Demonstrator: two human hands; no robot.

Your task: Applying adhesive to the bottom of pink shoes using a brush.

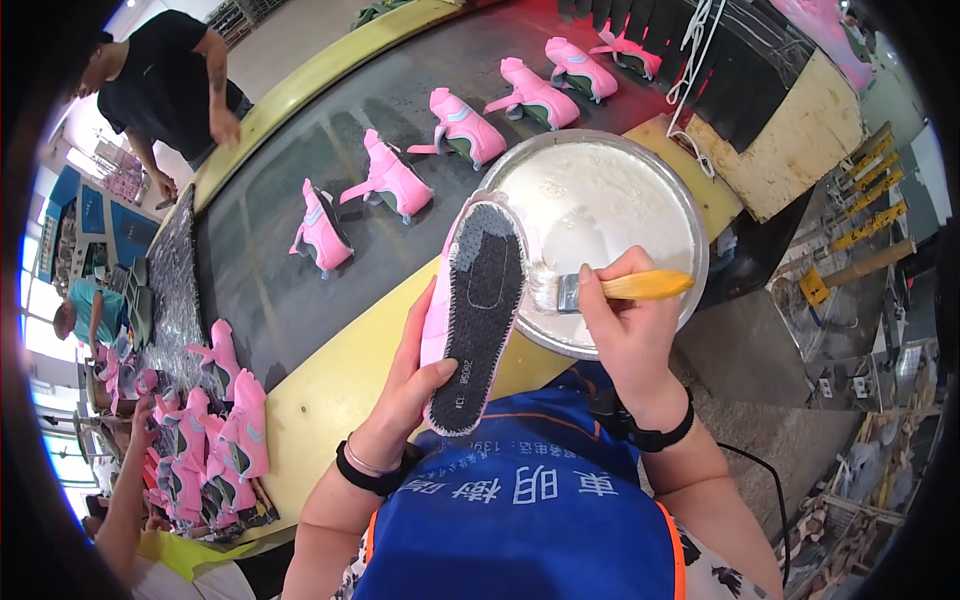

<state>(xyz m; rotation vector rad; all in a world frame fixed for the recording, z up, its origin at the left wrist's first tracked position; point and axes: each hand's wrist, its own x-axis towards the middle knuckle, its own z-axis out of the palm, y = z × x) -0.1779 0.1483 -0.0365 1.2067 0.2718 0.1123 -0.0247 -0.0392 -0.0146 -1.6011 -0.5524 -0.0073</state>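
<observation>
My left hand (408, 385) grips a pink shoe upper (485, 325) with its dark, stitched underside turned up and the thumb on that underside near the heel. A grey-blue patch covers its toe end. In my right hand (632, 320) is a paintbrush (655, 285), held by its yellow handle. Its pale bristles point left and are at the upper's edge; whether they touch is hard to tell. Beneath both lies a wide metal basin (703, 245) of creamy white liquid (600, 190).
Several pink uppers (390, 180) stand in a row on a dark conveyor belt (330, 110) with yellow edges. More uppers (235, 430) are piled at left, beside another person's arm (125, 490). A person in black (170, 80) stands across the belt. Dark flaps (735, 85) hang at far right.
</observation>
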